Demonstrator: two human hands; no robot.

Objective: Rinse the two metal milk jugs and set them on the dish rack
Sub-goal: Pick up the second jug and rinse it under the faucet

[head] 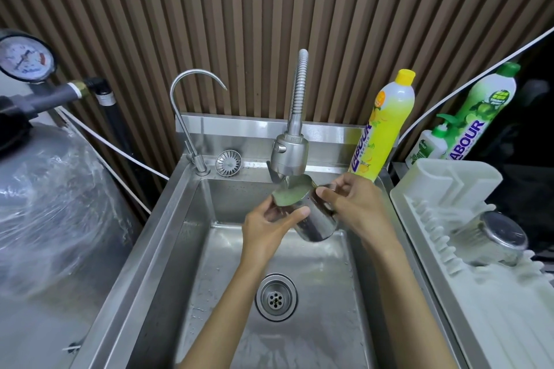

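Milk jugs: two. First jug [314, 220], tilted under spray tap [289, 156], was gripped by fingers [295, 215] of left hand [265, 229] (body) and right hand [355, 204] (handle). Second jug [491, 238] sat inverted on dish rack [491, 323].

The first shiny round steel milk jug [314, 219] hangs above the back of the stainless steel sink [156, 249]. It is tilted with its open mouth facing up and away, pale green inside, and is gripped by the left hand [263, 228] and right hand [353, 204]. The second steel milk jug [491, 237] sits upside down, base up, on the white plastic dish rack [509, 323], just right of the sink.
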